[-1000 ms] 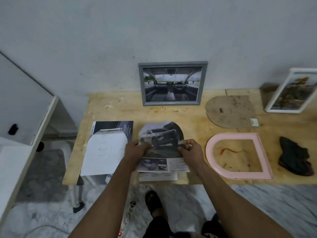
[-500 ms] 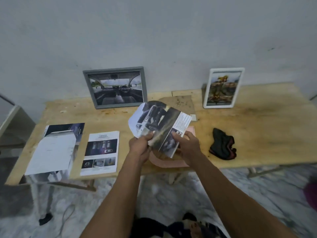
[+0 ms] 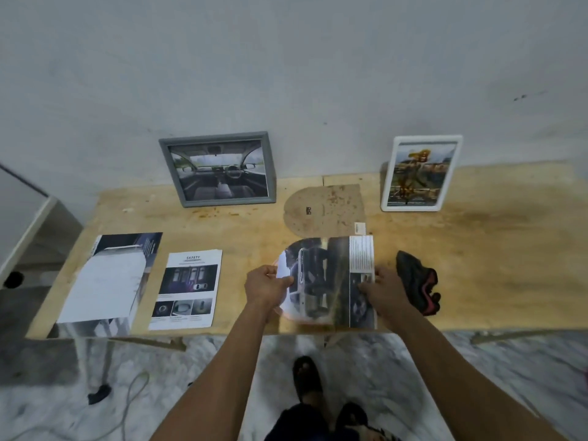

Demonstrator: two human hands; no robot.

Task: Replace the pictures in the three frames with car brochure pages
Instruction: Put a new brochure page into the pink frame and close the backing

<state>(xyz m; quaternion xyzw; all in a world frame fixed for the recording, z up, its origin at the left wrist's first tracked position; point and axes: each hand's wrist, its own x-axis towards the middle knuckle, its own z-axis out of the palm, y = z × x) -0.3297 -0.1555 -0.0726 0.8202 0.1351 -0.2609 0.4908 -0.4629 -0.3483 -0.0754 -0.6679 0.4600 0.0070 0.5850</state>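
Note:
I hold an arch-cut car brochure page [image 3: 327,278] over the table's front edge, turned sideways. My left hand [image 3: 267,286] pinches its rounded left end and my right hand [image 3: 386,291] grips its right end. The page covers the pink arched frame, of which only a thin rim [image 3: 288,315] shows under it. The frame's brown backing board [image 3: 324,210] lies flat behind. A grey frame [image 3: 219,169] with a car interior picture leans on the wall. A white frame [image 3: 418,173] with a colourful picture leans on the wall at the right.
A "Safety" brochure page [image 3: 187,289] and a larger brochure under a white sheet [image 3: 108,278] lie on the wooden table [image 3: 493,249] at the left. A dark cloth [image 3: 418,286] lies right of my right hand. A cable trails on the floor at the left.
I have lifted the cut page from the left part of the table, carried it right and turned it sideways, and it is now low over the pink frame. The camera view swung as well.

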